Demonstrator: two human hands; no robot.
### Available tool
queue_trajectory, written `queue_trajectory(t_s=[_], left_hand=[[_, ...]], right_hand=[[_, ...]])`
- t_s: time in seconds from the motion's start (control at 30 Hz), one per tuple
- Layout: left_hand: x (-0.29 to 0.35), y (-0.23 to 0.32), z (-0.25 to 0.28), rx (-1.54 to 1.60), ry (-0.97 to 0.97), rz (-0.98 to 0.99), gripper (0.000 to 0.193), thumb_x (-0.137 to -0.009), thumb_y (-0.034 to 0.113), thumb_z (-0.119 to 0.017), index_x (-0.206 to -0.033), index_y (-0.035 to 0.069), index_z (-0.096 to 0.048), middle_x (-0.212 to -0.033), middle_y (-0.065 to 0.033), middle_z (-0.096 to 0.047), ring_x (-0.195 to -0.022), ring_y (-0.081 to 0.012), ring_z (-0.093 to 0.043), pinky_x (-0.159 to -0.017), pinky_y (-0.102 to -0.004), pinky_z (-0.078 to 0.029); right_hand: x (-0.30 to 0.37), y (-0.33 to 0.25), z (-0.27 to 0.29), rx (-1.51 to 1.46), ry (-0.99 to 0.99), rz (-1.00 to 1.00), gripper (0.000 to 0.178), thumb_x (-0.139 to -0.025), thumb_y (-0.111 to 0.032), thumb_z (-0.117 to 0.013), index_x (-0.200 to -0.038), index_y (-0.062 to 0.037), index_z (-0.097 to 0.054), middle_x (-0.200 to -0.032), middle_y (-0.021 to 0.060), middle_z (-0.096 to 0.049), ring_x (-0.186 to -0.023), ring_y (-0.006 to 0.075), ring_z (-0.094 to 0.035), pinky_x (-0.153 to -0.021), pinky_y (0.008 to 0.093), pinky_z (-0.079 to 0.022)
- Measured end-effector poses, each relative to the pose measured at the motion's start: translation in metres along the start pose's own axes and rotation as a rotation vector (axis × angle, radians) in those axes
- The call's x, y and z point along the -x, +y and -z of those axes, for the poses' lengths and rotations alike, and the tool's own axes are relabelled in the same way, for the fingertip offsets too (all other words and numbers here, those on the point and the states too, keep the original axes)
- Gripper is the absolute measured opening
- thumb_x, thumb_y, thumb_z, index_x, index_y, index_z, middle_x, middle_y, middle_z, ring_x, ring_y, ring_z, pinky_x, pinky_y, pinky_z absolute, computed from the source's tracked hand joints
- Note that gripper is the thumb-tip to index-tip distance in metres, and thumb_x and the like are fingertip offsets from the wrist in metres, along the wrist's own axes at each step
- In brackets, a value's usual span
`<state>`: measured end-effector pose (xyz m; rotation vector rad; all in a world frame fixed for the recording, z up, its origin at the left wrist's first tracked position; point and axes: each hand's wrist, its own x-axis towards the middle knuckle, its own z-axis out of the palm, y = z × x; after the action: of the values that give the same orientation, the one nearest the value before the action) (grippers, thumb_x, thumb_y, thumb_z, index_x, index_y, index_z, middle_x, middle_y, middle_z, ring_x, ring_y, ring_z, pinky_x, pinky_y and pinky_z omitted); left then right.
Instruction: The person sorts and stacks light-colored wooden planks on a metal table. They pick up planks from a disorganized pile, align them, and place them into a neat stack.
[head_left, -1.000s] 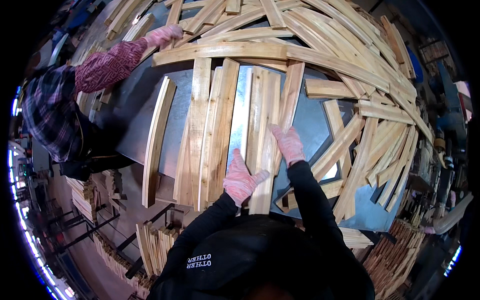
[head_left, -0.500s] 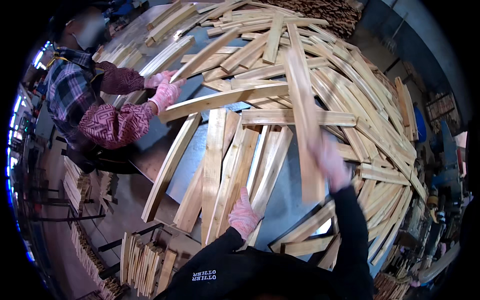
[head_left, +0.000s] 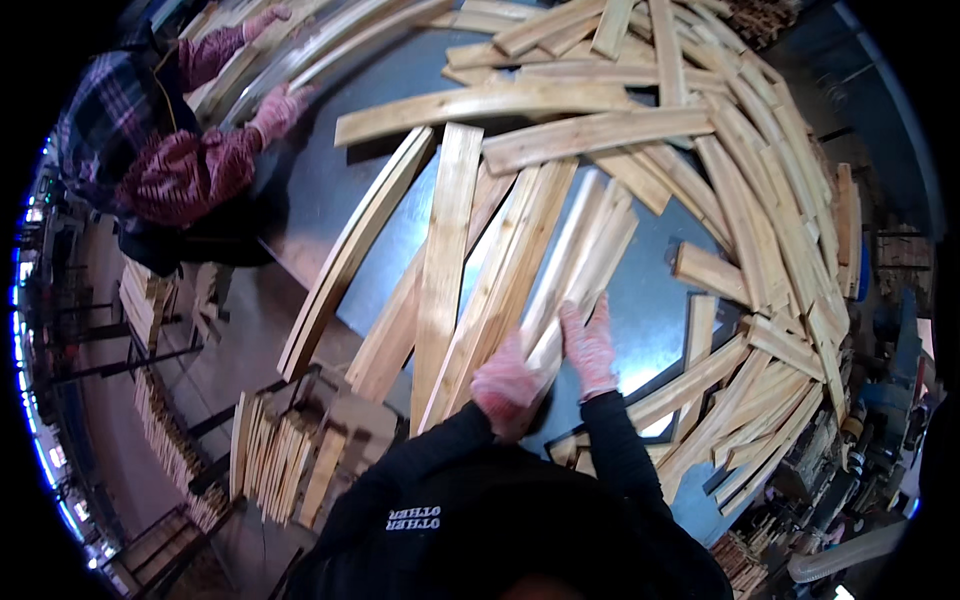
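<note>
Head view of a sorting bench. The person's left hand (head_left: 508, 385), in a pink knit glove, lies closed over the near ends of a small bundle of pale, narrow wooden slats (head_left: 580, 262); the right hand (head_left: 590, 347), gloved alike, rests with fingers spread flat on the same ends, just beside the left. The bundle lies on the grey sheet-metal tabletop (head_left: 640, 300), angled away from the person toward the upper right, between a row of longer pale planks (head_left: 447, 250) at left and a loose heap of similar boards (head_left: 780, 220) at right. A co-worker in a plaid shirt stands at far left, one gloved hand (head_left: 280, 105) on the table edge, well apart.

Risks, as judged from this position: the slats appear unbound, so uneven pressure from the two hands could fan them out or let one slide off the smooth metal. Rough sawn ends may snag the knit gloves. The neighbouring planks lie touching the bundle, and lifting could drag one along.
</note>
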<state>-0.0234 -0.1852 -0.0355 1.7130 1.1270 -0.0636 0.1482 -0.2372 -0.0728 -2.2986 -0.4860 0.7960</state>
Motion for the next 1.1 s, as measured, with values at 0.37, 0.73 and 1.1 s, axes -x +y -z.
queue_trajectory(t_s=[0.37,0.73,1.1], left_hand=[[-0.050,-0.071,0.098,-0.394,0.674,-0.203,0.094,-0.083,0.047,-0.077,-0.150,-0.005,-0.035,-0.137,-0.0269,-0.056,-0.125,-0.0393,-0.056,-0.105,-0.0443,-0.045],[-0.055,-0.087,0.109,0.115,-0.087,0.221,0.097,-0.076,0.049,-0.083,-0.140,-0.008,-0.038,-0.129,-0.0284,-0.061,-0.117,-0.0362,-0.064,-0.097,-0.0417,-0.051],[-0.036,-0.020,0.073,-0.275,0.314,-0.011,0.106,-0.088,0.061,-0.065,-0.153,-0.011,-0.022,-0.139,-0.0390,-0.045,-0.122,-0.0507,-0.053,-0.105,-0.0490,-0.045]], right_hand=[[0.021,0.012,-0.032,0.224,0.150,0.072,0.115,-0.074,-0.040,-0.083,-0.160,-0.0036,-0.015,-0.156,0.0311,-0.032,-0.143,0.0463,-0.036,-0.117,0.0473,-0.035],[0.002,-0.014,-0.051,-0.444,-0.196,-0.206,0.120,-0.070,-0.041,-0.091,-0.154,0.0061,-0.019,-0.140,0.0266,-0.054,-0.122,0.0344,-0.059,-0.106,0.0368,-0.045],[0.057,-0.047,-0.090,-0.043,0.175,0.207,0.070,-0.099,-0.037,-0.056,-0.156,-0.0052,-0.030,-0.142,0.0329,-0.041,-0.132,0.0519,-0.042,-0.110,0.0507,-0.040]])
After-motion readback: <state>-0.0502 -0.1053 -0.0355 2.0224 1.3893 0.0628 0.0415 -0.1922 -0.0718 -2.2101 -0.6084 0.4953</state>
